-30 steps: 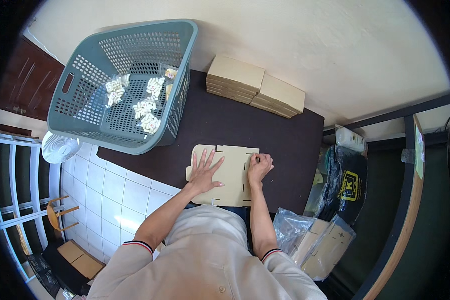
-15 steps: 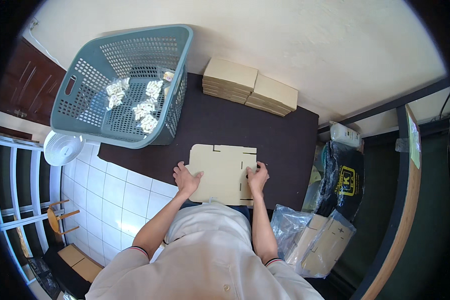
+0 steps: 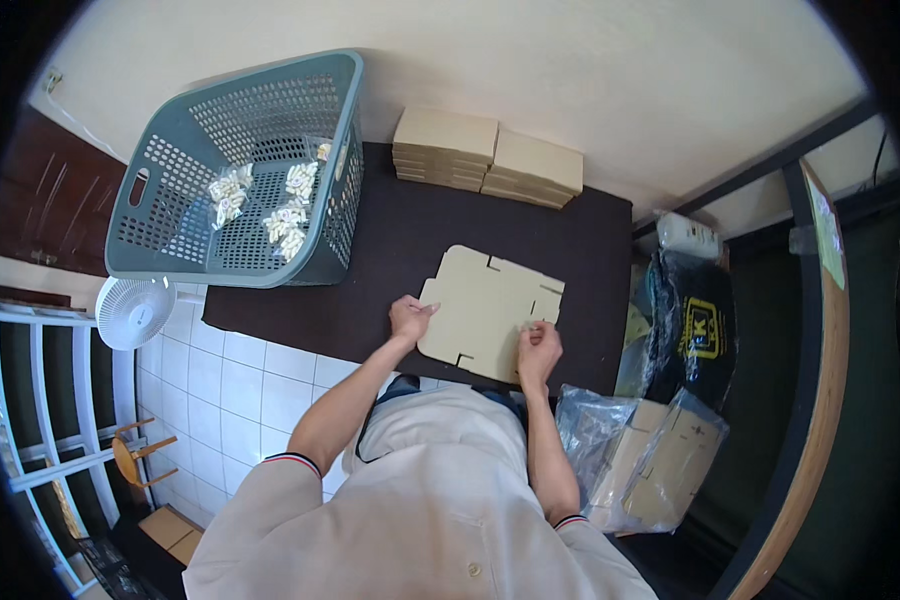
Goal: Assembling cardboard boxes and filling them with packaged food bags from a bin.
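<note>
**Flat cardboard sheet (image 3: 485,305) between both hands, set askew on the dark surface (image 3: 410,220)**

Sheet lies ahead of the torso, near side of surface, between the left hand (image 3: 410,320) and the right hand (image 3: 539,352). Turned: far edge slopes down toward the right, left edge leans away from the person. Outline close to square in this view, so long axis hard to call. Both hands touch it, neither clearly nearer: left at the left edge by the stepped-in tab, right over the lower right part, by the slots.

Hands apart from each other. Left pinches the edge, thumb on top, other fingers curled at the side and partly under. Right is curled, fingertips at the cardboard; whether it grips the edge or only presses, can't tell.

Hidden: sheet's underside, left fingertips, the bit of right edge behind the right hand. Layer count unclear. Surface's near edge partly blocked by the torso, so overhang can't be judged.

Around: cardboard stacks (image 3: 445,135) by the wall; grey-green basket (image 3: 195,277) at far left, its packets (image 3: 288,225) too small to read; clear plastic bag (image 3: 592,415) lower right, glare over the contents.
</note>
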Motion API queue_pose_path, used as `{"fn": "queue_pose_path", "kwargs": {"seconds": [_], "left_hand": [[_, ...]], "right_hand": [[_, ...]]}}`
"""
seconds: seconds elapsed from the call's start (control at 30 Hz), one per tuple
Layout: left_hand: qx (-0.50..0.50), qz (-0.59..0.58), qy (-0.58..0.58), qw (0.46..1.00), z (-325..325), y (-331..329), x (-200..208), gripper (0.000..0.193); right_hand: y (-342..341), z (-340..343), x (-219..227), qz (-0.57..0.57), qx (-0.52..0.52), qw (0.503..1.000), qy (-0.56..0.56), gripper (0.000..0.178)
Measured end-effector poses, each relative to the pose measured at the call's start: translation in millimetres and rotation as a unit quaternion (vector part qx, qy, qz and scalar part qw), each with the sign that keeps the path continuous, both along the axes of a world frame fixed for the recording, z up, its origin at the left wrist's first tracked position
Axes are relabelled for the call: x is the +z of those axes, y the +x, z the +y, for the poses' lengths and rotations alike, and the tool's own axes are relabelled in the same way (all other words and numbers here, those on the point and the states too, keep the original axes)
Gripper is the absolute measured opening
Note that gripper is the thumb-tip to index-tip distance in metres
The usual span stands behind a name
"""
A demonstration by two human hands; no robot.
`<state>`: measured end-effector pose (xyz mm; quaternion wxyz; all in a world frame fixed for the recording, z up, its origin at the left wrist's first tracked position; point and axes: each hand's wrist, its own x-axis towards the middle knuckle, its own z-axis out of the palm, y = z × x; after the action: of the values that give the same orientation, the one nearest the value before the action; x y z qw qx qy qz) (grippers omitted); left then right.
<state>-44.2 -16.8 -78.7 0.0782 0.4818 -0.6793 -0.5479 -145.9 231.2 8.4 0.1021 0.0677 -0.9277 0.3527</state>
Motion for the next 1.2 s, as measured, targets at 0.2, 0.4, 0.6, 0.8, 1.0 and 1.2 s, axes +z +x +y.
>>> {"fn": "queue_pose_path", "kwargs": {"seconds": [0.2, 0.4, 0.6, 0.8, 1.0, 1.2], "left_hand": [[0.049, 0.037, 0.008, 0.998, 39, -7, 23, 0.035], [-0.313, -0.145, -0.302, 0.889, 35, 16, 107, 0.059], [-0.469, -0.084, -0.419, 0.773, 14, 45, 66, 0.08], [-0.483, -0.102, -0.413, 0.765, 17, 43, 63, 0.081], [-0.483, -0.102, -0.412, 0.766, 14, 46, 59, 0.082], [-0.483, -0.101, -0.399, 0.773, 14, 44, 62, 0.082]], "right_hand": [[43, -10, -28, -0.11, 0.168, 0.979, -0.013, 0.014], [78, 0, -24, -0.007, 0.129, 0.991, 0.044, 0.024], [95, -13, -38, -0.038, 0.147, 0.988, 0.003, 0.02], [98, -13, -45, -0.027, 0.145, 0.989, -0.002, 0.014], [98, -19, -45, -0.028, 0.14, 0.99, -0.007, 0.012], [98, -23, -43, -0.029, 0.132, 0.991, -0.006, 0.012]]}}
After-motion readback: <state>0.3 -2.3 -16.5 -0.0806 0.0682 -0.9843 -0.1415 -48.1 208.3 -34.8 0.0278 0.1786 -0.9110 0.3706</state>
